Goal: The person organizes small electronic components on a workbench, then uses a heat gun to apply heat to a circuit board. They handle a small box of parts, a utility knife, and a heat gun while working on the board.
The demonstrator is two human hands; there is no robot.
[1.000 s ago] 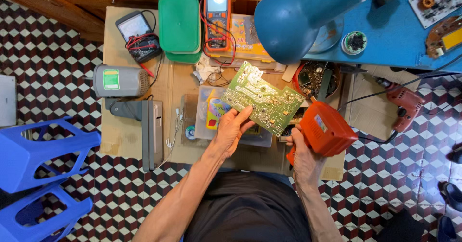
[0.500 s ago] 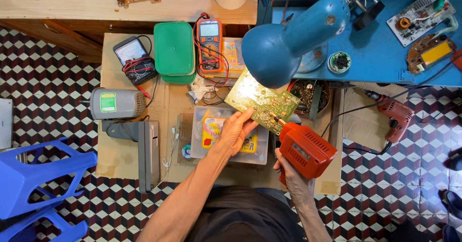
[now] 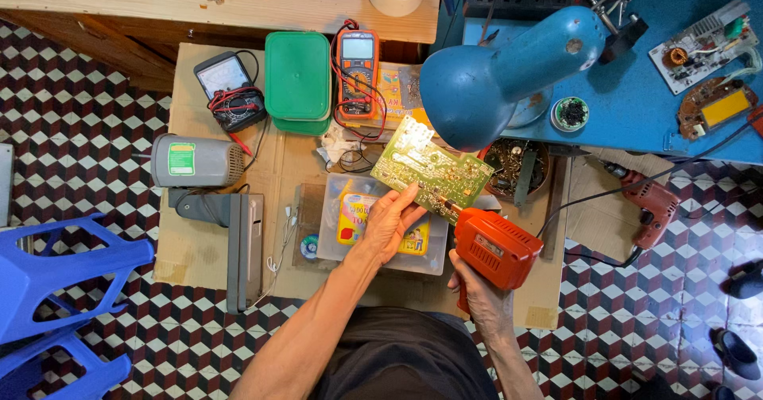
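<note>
The left hand [image 3: 389,223] grips the lower edge of a green circuit board [image 3: 429,169], fingers closed on it and thumb on its face, holding it tilted in the air above a clear plastic box [image 3: 380,223] with yellow packets inside. The board is a long rectangle — pale green, covered in fine light traces, with a whitish patch at its upper end under the lamp's glow. The right hand [image 3: 481,300] is wrapped around the handle of an orange soldering gun [image 3: 494,246], whose tip meets the board's lower right corner. Just above, a blue desk lamp [image 3: 497,78] leans over the work, and behind it sits a dish of small metal parts [image 3: 520,165]. Farther up the cardboard-covered table [image 3: 199,241] lie an orange multimeter [image 3: 358,70] with tangled leads, a green lidded box [image 3: 298,78], and a black analogue meter [image 3: 229,86] — a grey motor [image 3: 195,161] rests to the left. A red drill [image 3: 648,201] lies on the right, near the chequered floor [image 3: 87,122].
</note>
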